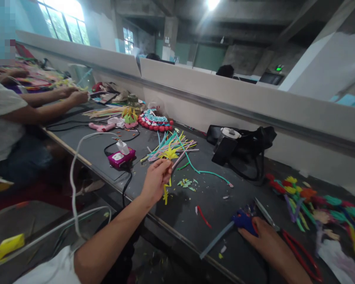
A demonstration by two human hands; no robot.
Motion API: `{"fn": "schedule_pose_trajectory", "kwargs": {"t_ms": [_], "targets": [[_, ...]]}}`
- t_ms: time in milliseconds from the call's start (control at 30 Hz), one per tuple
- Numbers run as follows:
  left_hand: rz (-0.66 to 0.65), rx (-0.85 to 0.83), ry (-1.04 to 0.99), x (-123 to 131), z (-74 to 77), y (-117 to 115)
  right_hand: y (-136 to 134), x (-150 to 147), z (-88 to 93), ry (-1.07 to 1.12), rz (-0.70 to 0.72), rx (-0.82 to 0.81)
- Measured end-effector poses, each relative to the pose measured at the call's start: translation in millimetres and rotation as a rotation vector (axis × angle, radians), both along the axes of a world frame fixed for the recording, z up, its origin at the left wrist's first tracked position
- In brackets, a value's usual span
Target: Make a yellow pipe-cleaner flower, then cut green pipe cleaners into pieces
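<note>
My left hand (157,177) is closed in a pinch around a yellow pipe-cleaner flower (170,153), its petals above my fingertips. A yellow strand (165,195) hangs below the hand. At the lower right, my right hand (269,240) is closed on a blue glue gun (244,221) lying low over the table. A translucent glue stick (217,240) juts from its left end. Red-handled scissors (301,252) lie beside my right hand, partly behind it. Behind the flower is a pile of coloured pipe cleaners (156,148).
Clippings (187,183) and a red piece (203,217) lie on the dark table. A purple tissue pack (121,157) sits left, a black bag (254,146) at the back, finished flowers (301,193) at right. A white cable (73,177) loops at left. A co-worker's hands (77,94) work further left.
</note>
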State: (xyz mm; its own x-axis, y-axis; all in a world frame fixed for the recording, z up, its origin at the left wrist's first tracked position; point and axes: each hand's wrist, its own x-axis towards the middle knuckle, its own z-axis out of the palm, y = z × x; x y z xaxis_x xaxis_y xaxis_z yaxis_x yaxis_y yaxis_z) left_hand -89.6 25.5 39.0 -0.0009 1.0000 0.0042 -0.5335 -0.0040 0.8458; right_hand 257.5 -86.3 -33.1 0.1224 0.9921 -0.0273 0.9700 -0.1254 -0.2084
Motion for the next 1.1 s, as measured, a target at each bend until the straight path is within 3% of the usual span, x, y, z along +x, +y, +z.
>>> {"fn": "schedule_pose_trajectory", "kwargs": {"t_ms": [200, 333, 400, 500, 600, 667, 800, 967, 1100], "targets": [[0.002, 0.0, 0.054, -6, 3.0, -2, -6, 10, 4.3, 0.042, -0.004, -0.018], [-0.034, -0.013, 0.067, -7, 3.1, -5, -13, -4, 21.1, -0.036, -0.063, 0.05], [-0.04, -0.006, 0.045, -6, 3.1, -5, -14, -25, 35.2, -0.044, -0.071, 0.172], [-0.022, -0.01, 0.01, -4, 2.8, -4, -7, -78, 55.8, 0.086, 0.061, 0.335], [-0.007, -0.011, 0.003, -3, 1.6, -3, 10, -139, 65.0, 0.16, 0.317, 0.261], [-0.006, 0.004, -0.002, -4, 0.4, -3, 24, -173, 63.8, 0.094, 0.433, 0.177], [-0.016, 0.018, -0.009, -5, -0.6, -4, 54, -214, 53.5, 0.036, 0.518, 0.125], [-0.025, -0.001, -0.03, -6, 1.0, -4, 83, -231, 39.1, -0.029, 0.6, 0.059], [-0.02, -0.01, -0.037, -7, 0.7, -4, 88, -231, 32.7, -0.01, 0.626, 0.032]]}}
